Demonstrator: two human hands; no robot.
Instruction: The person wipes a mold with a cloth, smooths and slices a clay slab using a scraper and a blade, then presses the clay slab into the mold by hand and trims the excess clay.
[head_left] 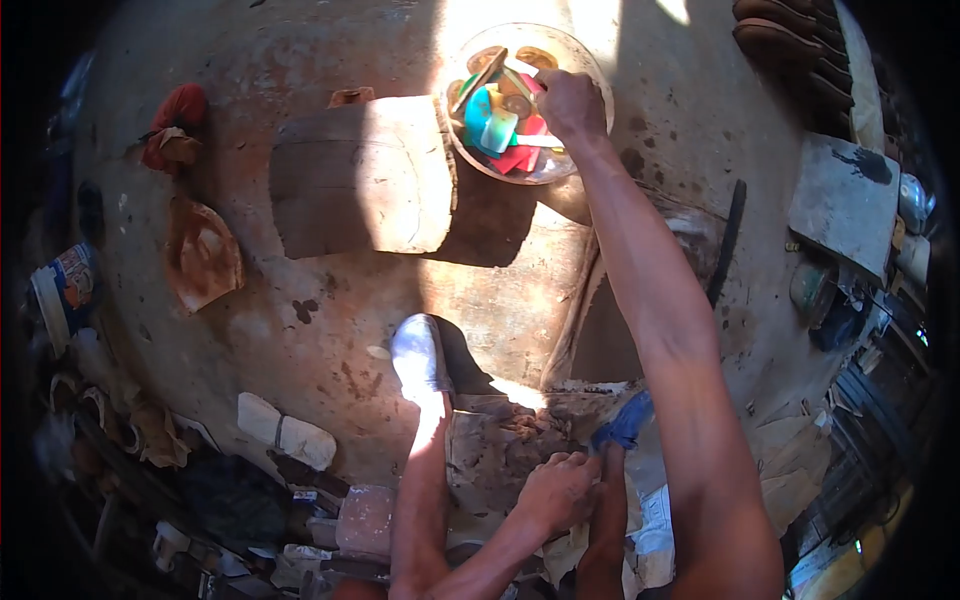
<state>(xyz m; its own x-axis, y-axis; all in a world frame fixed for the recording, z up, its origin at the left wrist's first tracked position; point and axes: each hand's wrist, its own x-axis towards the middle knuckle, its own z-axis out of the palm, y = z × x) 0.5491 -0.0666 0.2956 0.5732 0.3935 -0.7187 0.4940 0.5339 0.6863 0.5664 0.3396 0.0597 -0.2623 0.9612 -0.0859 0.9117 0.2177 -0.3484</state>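
My right hand (575, 106) reaches over the right side of a round, clear-walled bowl (470, 165), fingers curled at its contents. The bowl holds several coloured flat pieces, among them a teal one (478, 118) and a red one (510, 160), and a wooden-looking tool (482, 80). What those fingers pinch, if anything, is too small to make out. Low in the view, my left hand (558, 490) rests near my lower leg with its fingers curled; whether it holds anything is hidden.
A curved brown board (360, 178) lies left of the bowl. Brown clay-like lumps (520, 440) sit between my feet. A grey slab (845, 200) and stacked brown pieces (780, 35) stand right. Left are a curved brown piece (203, 255) and a tub (65, 290).
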